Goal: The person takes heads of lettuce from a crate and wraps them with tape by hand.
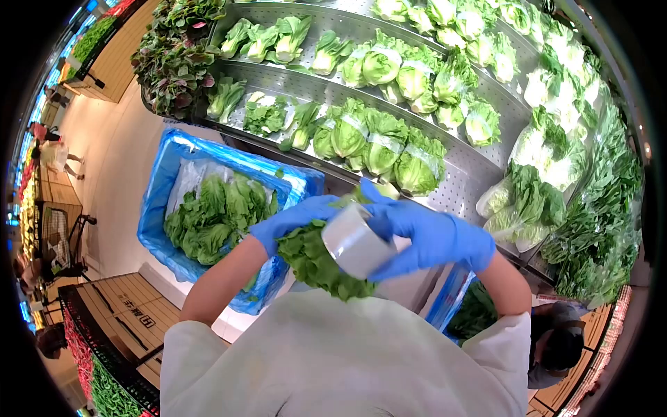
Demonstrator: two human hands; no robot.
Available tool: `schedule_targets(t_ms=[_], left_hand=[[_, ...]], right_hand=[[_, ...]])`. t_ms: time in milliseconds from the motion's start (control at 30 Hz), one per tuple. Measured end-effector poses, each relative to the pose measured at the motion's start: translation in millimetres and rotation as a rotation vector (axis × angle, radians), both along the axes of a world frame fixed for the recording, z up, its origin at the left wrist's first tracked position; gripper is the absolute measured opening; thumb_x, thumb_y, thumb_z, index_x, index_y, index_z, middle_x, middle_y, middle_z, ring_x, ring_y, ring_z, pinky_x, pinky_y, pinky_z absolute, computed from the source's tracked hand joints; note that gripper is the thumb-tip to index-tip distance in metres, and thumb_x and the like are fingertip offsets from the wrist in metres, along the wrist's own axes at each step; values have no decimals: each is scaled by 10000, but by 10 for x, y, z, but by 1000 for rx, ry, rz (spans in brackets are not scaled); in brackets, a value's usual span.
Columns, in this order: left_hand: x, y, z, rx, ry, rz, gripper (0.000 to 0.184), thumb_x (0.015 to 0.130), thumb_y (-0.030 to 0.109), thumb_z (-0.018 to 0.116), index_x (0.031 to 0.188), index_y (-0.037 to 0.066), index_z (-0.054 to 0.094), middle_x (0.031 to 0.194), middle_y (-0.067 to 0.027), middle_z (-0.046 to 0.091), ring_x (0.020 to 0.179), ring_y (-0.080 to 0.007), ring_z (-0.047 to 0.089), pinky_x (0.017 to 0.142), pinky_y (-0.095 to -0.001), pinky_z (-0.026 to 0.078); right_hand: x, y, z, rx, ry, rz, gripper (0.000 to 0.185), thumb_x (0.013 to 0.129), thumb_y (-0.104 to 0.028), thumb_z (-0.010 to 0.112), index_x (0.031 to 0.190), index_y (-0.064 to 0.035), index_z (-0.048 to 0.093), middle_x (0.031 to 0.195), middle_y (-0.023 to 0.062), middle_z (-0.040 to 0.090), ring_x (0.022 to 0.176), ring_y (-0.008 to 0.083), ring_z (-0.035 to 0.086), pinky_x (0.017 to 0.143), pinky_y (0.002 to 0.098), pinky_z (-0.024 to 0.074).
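Both my hands wear blue gloves and meet in front of my chest. My left hand (295, 221) is closed round a head of leafy green lettuce (313, 260), its leaves hanging downward. My right hand (438, 240) grips a wide whitish roll of tape (353, 240), with fingers at its open end. The roll is slightly blurred and overlaps the lettuce; I cannot tell whether tape is stuck to it. Left of my hands, more lettuce (219, 212) lies in a crate lined with blue plastic (154, 208).
Ahead rises a stepped metal shelf (479, 167) with banded lettuces (382, 142), bok choy (288, 38) and Chinese cabbages (531, 201). Dark red-green leaves (174, 62) stand at its left end. Another blue-lined crate (448, 295) is by my right elbow. A person (559, 344) is at lower right.
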State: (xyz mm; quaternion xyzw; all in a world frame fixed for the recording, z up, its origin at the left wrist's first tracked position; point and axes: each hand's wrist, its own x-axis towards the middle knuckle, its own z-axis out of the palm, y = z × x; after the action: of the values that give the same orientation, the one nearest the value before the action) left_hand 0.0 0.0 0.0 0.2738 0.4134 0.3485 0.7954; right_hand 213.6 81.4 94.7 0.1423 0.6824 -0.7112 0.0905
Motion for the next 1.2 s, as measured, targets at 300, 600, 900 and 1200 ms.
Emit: schedule_targets(t_ms=[300, 600, 900, 1200], left_hand=[[-277, -73, -15, 75, 81, 175, 550, 767, 98, 644, 1262, 27, 415, 1091, -48, 553, 971, -125, 544, 832, -270, 462], [-384, -77, -163, 493, 376, 141, 612, 724, 7, 668, 1273, 37, 400, 1137, -35, 516, 958, -102, 506, 837, -261, 436], [-127, -115, -3, 335, 82, 56, 585, 664, 107, 711, 1186, 30, 460, 1123, -62, 525, 1013, -144, 508, 892, -306, 403], [172, -85, 76, 335, 237, -247, 396, 752, 126, 678, 1091, 71, 482, 1005, -43, 505, 988, -116, 463, 848, -265, 380]], right_hand=[[237, -264, 244, 924, 359, -38, 202, 707, -289, 702, 740, -123, 590, 825, -39, 635, 1119, 273, 517, 987, 616, -176], [570, -402, 5, 369, 15, -86, 319, 719, -227, 712, 954, -50, 589, 883, 64, 617, 958, 260, 564, 989, 363, 333], [554, -368, -141, 290, -302, -244, 500, 680, -362, 744, 1030, -37, 597, 879, 113, 635, 801, 237, 609, 755, 287, 462], [742, -282, -1324, 137, -55, -75, 520, 817, -261, 633, 1274, -91, 451, 1278, 83, 477, 1168, 198, 446, 1012, 318, 322]])
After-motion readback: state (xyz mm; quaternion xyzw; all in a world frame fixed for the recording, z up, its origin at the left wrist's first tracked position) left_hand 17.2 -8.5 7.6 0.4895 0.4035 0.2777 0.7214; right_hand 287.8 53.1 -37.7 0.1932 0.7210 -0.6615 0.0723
